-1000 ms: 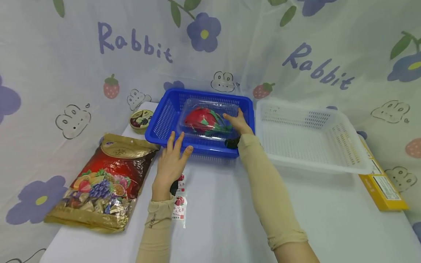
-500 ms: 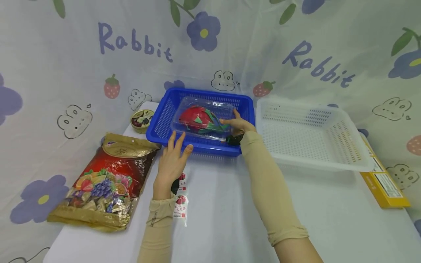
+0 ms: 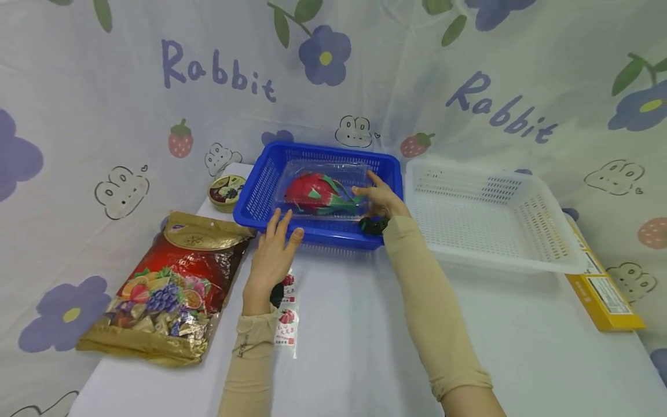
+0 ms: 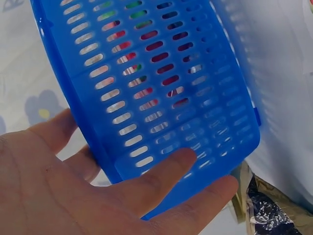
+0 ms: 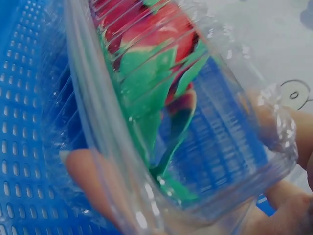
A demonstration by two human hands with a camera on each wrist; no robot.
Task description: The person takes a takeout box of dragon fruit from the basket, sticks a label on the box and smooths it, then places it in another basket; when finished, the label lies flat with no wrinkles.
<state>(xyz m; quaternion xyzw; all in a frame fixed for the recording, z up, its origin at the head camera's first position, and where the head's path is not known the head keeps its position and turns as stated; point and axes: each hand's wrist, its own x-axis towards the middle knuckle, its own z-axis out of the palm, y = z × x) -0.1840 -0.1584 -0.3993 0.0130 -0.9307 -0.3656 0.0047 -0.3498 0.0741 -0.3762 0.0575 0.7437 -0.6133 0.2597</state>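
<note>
A clear plastic clamshell box (image 3: 359,174) with a red and green dragon fruit (image 3: 312,191) inside is within the blue basket (image 3: 307,234). My right hand (image 3: 385,200) grips the right end of this box; the right wrist view shows its thumb (image 5: 93,181) on one side and other fingers on the far side. At the basket's front left, my left hand (image 3: 271,260) rests against the rim with spread, mostly straight fingers. In the left wrist view, two fingers (image 4: 161,178) lie along the outside of the slotted wall, while others pass behind the rim.
A white basket (image 3: 521,263) stands to the right, with a yellow box (image 3: 604,301) beside it. On the left lie a candy bag (image 3: 172,284) and a round tin (image 3: 225,197). Dragon fruit labels (image 3: 286,330) lie near my left wrist. A printed curtain hangs behind.
The clamshell box has shifted slightly left in the blue basket. My right hand has moved a little right and down along its end. My left hand has stayed nearly still.
</note>
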